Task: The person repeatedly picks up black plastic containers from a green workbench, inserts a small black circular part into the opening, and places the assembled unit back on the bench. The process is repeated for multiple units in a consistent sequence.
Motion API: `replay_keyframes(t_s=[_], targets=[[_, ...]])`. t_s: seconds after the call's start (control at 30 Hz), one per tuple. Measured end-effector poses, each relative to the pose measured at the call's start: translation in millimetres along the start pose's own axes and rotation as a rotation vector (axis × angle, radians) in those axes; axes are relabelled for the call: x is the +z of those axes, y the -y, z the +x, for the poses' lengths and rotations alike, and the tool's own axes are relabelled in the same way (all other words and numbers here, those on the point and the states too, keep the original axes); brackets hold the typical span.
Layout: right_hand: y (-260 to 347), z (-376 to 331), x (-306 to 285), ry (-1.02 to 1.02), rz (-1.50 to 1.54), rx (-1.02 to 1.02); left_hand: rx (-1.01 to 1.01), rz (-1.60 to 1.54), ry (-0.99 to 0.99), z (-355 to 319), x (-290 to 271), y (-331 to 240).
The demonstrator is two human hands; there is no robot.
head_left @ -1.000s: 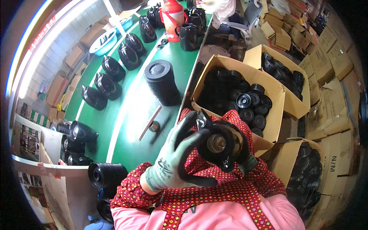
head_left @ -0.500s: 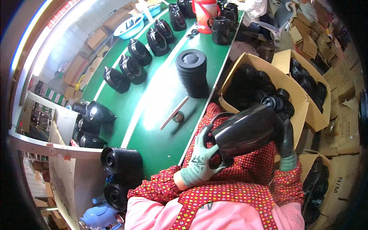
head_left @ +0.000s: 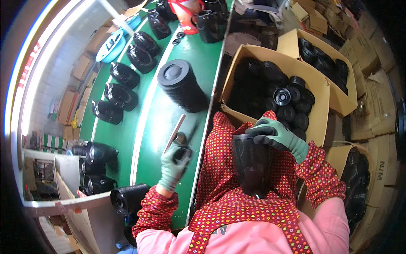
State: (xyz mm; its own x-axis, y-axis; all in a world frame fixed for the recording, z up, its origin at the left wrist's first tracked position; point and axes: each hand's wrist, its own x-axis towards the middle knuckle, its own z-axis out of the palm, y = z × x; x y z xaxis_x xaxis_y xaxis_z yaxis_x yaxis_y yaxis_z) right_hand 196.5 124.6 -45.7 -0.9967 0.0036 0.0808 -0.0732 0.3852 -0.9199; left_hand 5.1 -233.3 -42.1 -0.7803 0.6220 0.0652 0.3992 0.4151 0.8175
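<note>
In my lap a glossy black jug body stands nearly upright, slightly blurred, its rim upward. My right hand, in a green and black glove, is closed over that rim from the right. My left hand, gloved the same way, reaches onto the green table. Its fingers curl round the near end of a hammer-like tool with a flat wooden bar and a short cylindrical piece. Just beyond the tool rises a stack of round black discs.
Several black jugs line the table's left side, with more bodies at the near left. A red bucket stands at the far end. To my right, a cardboard box holds black round parts; another box sits behind it.
The jug body has swung from lying across my lap to nearly upright. My left hand has left it for the tool on the table; my right hand has moved onto its rim.
</note>
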Motion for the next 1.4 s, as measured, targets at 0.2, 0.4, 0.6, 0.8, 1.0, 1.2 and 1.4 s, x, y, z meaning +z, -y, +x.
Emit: replay_keyframes(t_s=[0.2, 0.4, 0.6, 0.8, 1.0, 1.2, 1.4], targets=[[27, -3, 16, -0.12, -0.168, 0.023, 0.049, 0.638, 0.05, 35, -21, 68], [19, -22, 25, -0.327, 0.221, 0.002, -0.036, 0.576, 0.2, 52, -25, 92], [30, 5, -16, -0.05, 0.698, 0.208, -0.349, 0.436, 0.19, 30, -9, 88], [36, 62, -59, -0.033, -0.193, -0.326, -0.302, -0.101, 0.222, 59, 2, -48], [26, 117, -39, -0.126, -0.337, -0.522, 0.057, -0.102, 0.686, 114, 12, -173], [-36, 94, -26, -0.034, 0.277, -0.323, 0.557, -0.015, 0.726, 154, 50, -192], [-56, 108, -11, 0.381, 0.649, -0.277, 0.661, 0.189, 0.779, 119, 147, -208]])
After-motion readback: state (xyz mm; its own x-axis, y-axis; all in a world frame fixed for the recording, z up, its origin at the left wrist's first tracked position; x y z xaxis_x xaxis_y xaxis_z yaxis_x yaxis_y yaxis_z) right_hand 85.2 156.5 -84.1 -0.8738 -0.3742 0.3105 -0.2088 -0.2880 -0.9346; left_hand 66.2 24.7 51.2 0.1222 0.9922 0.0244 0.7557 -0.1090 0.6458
